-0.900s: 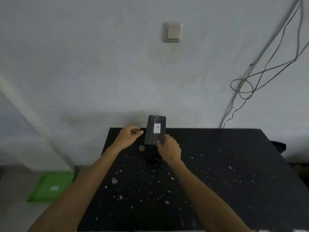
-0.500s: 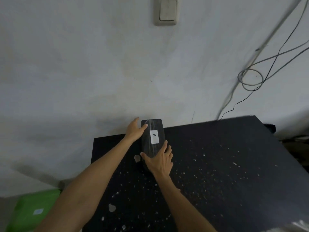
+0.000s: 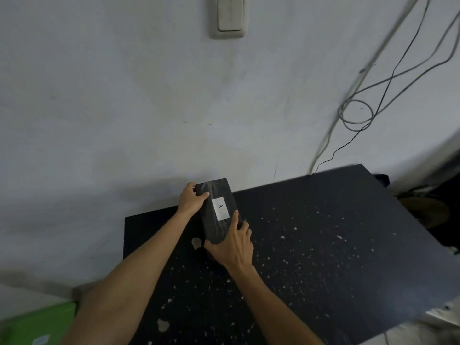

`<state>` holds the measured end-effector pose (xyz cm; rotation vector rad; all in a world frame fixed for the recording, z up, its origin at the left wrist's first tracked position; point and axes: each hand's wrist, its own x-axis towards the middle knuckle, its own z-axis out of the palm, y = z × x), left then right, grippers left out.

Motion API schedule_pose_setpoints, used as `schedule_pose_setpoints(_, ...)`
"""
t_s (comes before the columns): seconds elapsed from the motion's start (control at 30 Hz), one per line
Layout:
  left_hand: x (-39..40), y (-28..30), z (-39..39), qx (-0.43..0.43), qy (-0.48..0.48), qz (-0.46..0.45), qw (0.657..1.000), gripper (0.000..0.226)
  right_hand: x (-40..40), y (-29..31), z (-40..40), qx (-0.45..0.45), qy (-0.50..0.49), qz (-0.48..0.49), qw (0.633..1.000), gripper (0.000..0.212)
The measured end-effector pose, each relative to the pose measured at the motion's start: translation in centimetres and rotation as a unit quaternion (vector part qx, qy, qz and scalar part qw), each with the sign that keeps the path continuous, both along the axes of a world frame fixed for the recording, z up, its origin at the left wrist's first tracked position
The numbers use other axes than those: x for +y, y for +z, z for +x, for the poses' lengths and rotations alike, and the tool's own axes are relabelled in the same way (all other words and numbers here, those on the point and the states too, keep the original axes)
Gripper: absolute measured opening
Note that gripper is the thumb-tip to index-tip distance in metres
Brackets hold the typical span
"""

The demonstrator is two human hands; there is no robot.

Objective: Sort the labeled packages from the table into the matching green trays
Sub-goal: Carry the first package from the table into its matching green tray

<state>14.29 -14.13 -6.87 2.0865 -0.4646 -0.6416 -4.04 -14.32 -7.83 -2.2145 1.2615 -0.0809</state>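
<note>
- At the lower left corner of the frame, nearest the camera, a green tray (image 3: 37, 324) shows only in part, with a pale label on it that is too blurred to read.
- It lies down and to the left of the black table (image 3: 323, 257), well apart from both hands.
- At the centre of the frame the right hand (image 3: 230, 246) is clamped on the near end of the dark package (image 3: 215, 215), thumb to the left side and fingers up the right edge.
- Just beyond, the left hand (image 3: 191, 201) grips the far left corner of the package, thumb on its top face.
- The package seems lifted off the table, held between the two hands at the table's far edge.
- Its long axis runs from near to far, leaning a little to the upper left, with the white "A" label (image 3: 220, 208) facing up.
- Judging by this, the carry goes down-left towards the tray; the left hand is on that side.
- Whether this tray matches "A" cannot be told.
</note>
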Motion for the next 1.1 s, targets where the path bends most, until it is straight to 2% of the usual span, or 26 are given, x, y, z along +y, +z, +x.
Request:
schedule_pose_setpoints(0.17, 2.9, 2.5, 0.6, 0.006, 0.085, -0.126, 0.988, 0.044, -3.0, 3.5, -1.2, -0.034, 0.092, -0.073, 0.992, 0.127)
schedule_pose_setpoints(0.27, 5.6, 4.7, 1.6, 0.019, 0.099, -0.166, 0.981, 0.058, -5.2, 6.4, -2.0, -0.066, 0.170, -0.122, 0.976, 0.123)
schedule_pose_setpoints(0.33, 7.3, 6.5, 2.2, 0.030, 0.083, -0.162, 0.983, 0.074, -6.4, 8.3, -2.5, -0.073, 0.234, -0.156, 0.957, 0.122)
schedule_pose_setpoints(0.4, 8.8, 8.3, 2.7, 0.055, 0.034, -0.132, 0.989, 0.079, -7.2, 10.0, -2.8, -0.080, 0.293, -0.181, 0.936, 0.122)
schedule_pose_setpoints(0.57, 12.2, 10.2, 2.5, 0.202, -0.043, -0.108, 0.972, 0.063, -7.7, 12.7, -3.1, -0.104, 0.378, -0.227, 0.892, 0.122)
schedule_pose_setpoints(0.7, 13.3, 11.2, 0.5, 0.183, 0.008, -0.160, 0.970, 0.063, -7.6, 14.4, -3.1, -0.121, 0.420, -0.243, 0.866, 0.118)
schedule_pose_setpoints(0.8, 14.1, 13.3, -1.1, 0.150, 0.030, -0.224, 0.963, 0.063, -7.3, 16.5, -2.8, -0.169, 0.395, -0.230, 0.873, 0.113)
schedule_pose_setpoints(0.9, 14.7, 16.1, -3.1, 0.106, 0.044, -0.277, 0.954, 0.065, -6.4, 19.2, -2.2, -0.272, 0.291, -0.228, 0.888, 0.098)
schedule_pose_setpoints(1.0, 15.2, 18.8, -4.8, 0.054, 0.049, -0.320, 0.945, 0.062, -5.6, 21.9, -1.6, -0.360, 0.209, -0.223, 0.881, 0.084)
schedule_pose_setpoints(1.1, 15.7, 21.0, -5.8, 0.031, 0.059, -0.353, 0.933, 0.063, -5.1, 23.8, -1.3, -0.389, 0.200, -0.207, 0.875, 0.076)
